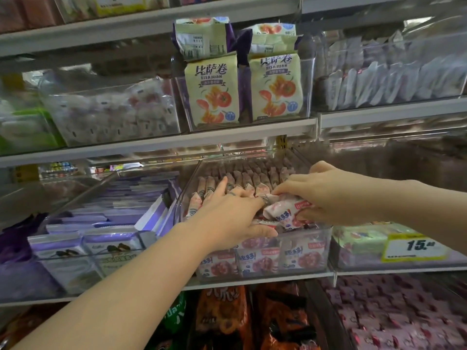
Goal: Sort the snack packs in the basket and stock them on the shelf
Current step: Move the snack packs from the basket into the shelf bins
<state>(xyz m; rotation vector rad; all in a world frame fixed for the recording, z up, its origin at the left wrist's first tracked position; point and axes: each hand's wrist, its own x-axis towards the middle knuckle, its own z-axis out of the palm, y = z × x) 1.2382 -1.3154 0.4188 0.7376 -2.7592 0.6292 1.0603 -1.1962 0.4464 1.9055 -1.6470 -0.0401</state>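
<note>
A clear plastic bin on the middle shelf holds rows of small white-and-pink snack packs. My right hand grips one such white-and-pink snack pack at the bin's front, just above the rows. My left hand lies flat inside the bin with its fingers spread, pressing on the standing packs to the left of the held one. The two hands almost touch. No basket is in view.
Yellow tomato-print snack bags stand in a clear bin one shelf up. Purple packs fill the bin to the left. A yellow price tag hangs at the right. Orange bags and pink packs lie on the shelf below.
</note>
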